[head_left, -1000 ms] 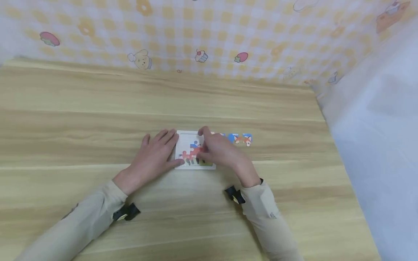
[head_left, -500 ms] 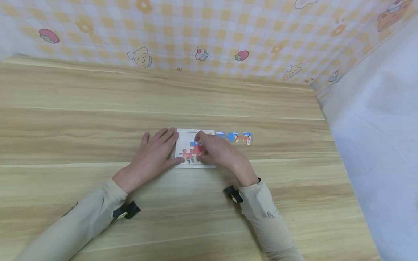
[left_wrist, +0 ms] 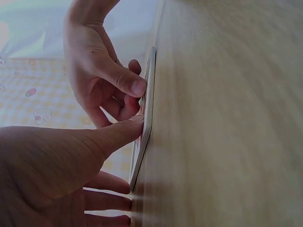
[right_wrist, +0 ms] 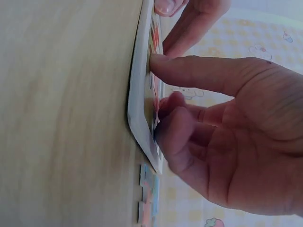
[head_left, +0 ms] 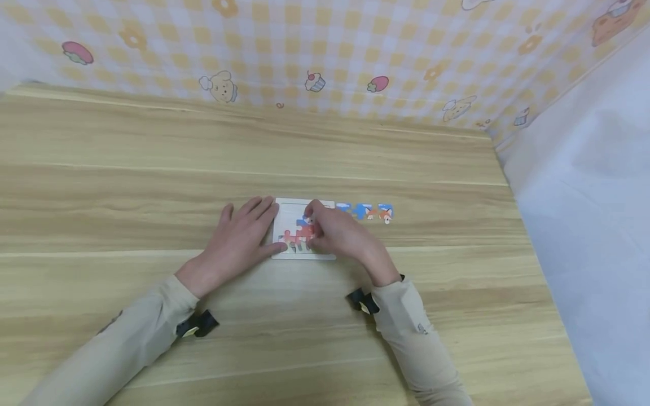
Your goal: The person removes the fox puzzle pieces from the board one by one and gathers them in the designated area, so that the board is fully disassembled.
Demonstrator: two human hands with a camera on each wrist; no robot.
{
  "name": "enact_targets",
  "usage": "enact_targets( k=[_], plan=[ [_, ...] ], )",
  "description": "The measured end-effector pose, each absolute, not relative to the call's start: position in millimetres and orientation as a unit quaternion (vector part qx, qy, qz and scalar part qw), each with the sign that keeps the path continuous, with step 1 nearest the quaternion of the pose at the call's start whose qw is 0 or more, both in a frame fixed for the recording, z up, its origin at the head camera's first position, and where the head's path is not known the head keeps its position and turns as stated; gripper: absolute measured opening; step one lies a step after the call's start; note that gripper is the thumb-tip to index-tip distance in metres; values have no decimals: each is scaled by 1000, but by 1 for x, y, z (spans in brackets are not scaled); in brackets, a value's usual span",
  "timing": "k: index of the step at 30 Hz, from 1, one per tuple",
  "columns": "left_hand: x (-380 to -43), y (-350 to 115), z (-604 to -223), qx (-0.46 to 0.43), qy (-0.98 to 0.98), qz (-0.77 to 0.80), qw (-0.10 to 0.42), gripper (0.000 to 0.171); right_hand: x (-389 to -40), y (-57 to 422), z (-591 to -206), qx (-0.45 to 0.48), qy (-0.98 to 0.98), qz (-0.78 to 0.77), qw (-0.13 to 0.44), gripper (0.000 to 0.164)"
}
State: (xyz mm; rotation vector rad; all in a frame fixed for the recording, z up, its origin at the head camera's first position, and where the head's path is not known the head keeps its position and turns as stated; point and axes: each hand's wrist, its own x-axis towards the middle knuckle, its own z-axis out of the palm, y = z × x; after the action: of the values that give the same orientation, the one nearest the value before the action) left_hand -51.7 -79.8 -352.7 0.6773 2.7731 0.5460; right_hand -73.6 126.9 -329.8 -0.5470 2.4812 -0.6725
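In the head view a white puzzle tray (head_left: 286, 208) lies on the table, with joined jigsaw pieces (head_left: 291, 239) in red, blue and grey along its lower part. My left hand (head_left: 228, 245) lies flat at the tray's left edge, fingers straight, thumb over the lower left corner. My right hand (head_left: 342, 234) covers the tray's right side. Its thumb and curled index finger hold a puzzle piece down in the tray; the piece is mostly hidden beneath the hand. In the right wrist view, the thumb (right_wrist: 189, 73) touches the pieces just inside the tray rim.
Several loose puzzle pieces sit right of the tray: a sky piece (head_left: 343, 207), a blue piece with an orange ear (head_left: 363, 211) and a fox-face piece (head_left: 386, 212). Behind the wooden table (head_left: 203, 141) hangs a yellow checked cloth (head_left: 264, 51); a white sheet (head_left: 584, 197) is at right.
My right hand's fingers have shifted slightly over the tray, uncovering the sky piece beside it. The left hand stays in place, and the head view has tilted slightly.
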Motion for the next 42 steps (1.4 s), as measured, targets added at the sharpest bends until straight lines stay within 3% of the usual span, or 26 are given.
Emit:
enact_targets(
  k=[13, 42],
  plan=[
    [-52, -80, -352, 230, 947, 192, 118, 78, -75, 125, -332, -187, 906, -276, 260, 47],
    [-53, -81, -353, 236, 946, 191, 115, 78, -69, 124, -333, -160, 916, -296, 219, 45]
  ],
)
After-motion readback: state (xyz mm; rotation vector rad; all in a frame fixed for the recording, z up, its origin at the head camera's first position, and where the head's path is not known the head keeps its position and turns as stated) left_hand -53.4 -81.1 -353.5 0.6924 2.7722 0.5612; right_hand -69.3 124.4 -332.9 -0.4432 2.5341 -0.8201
